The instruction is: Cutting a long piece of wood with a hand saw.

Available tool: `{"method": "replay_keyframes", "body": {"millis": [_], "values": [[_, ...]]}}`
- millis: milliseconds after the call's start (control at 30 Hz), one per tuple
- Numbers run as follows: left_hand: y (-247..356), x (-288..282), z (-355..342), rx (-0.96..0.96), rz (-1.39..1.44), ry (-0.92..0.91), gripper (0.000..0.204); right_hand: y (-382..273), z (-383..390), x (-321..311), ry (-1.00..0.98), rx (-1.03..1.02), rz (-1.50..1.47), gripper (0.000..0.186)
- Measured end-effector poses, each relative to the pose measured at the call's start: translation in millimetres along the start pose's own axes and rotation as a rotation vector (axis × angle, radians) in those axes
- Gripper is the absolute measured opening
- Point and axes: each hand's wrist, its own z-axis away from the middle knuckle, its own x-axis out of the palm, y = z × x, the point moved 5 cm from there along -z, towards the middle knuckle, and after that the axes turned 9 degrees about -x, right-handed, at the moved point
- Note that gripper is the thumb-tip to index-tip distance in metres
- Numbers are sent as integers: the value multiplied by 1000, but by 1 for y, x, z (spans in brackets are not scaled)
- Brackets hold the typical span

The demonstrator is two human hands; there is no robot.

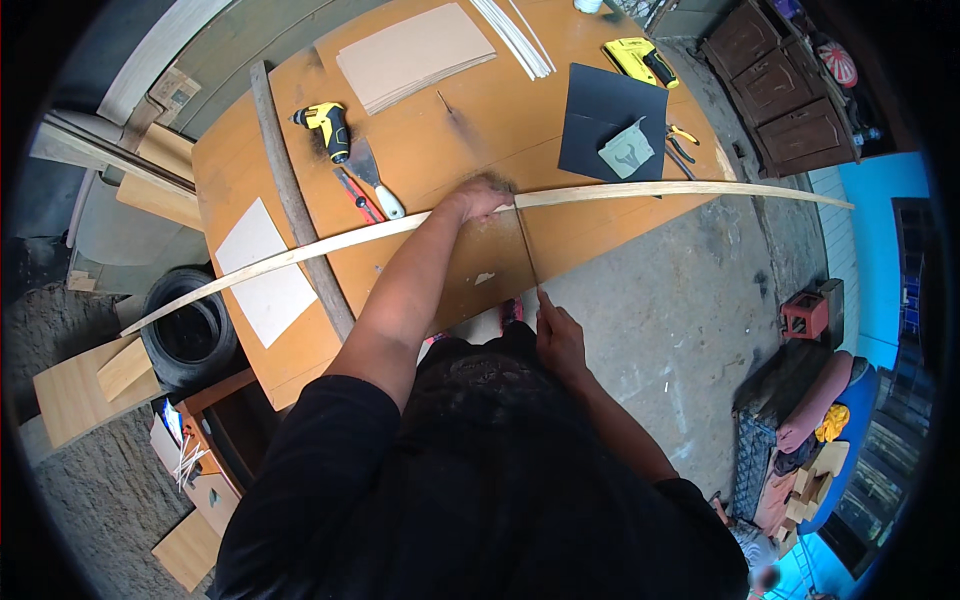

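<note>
The view looks steeply down from the person's head, through the left one of two fisheye cameras worn side by side. It faces forward over the dark shirt, which looms close at the bottom, toward the table. The left hand and right hand appear near the middle, farther off than the shirt. The lens reaches wide (a black border curves around the picture), taking in floor to the right.
</note>
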Motion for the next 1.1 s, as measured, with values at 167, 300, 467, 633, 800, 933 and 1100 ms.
{"method": "replay_keyframes", "body": {"millis": [167,300,467,633,800,933,1100], "values": [[-1,0,1,-7,27,3,48,3,-31,4,10,-20,-45,45],[2,-1,13,-55,78,-21,48,3,-7,-1,-30,-97,39,46],[3,-5,9,-48,7,-9,46,8,-20,-6,-123,-109,-6,47],[-1,-3,4,-53,1,5,46,6,-16,-6,-157,-45,-1,47],[-2,-1,0,-45,10,-4,46,8,-21,-7,-104,-67,22,45],[3,-2,-1,-12,-43,35,49,7,-37,-3,-69,-45,50,43],[0,1,-3,-7,-2,-2,50,-8,-16,-10,-85,-27,88,41]]}}
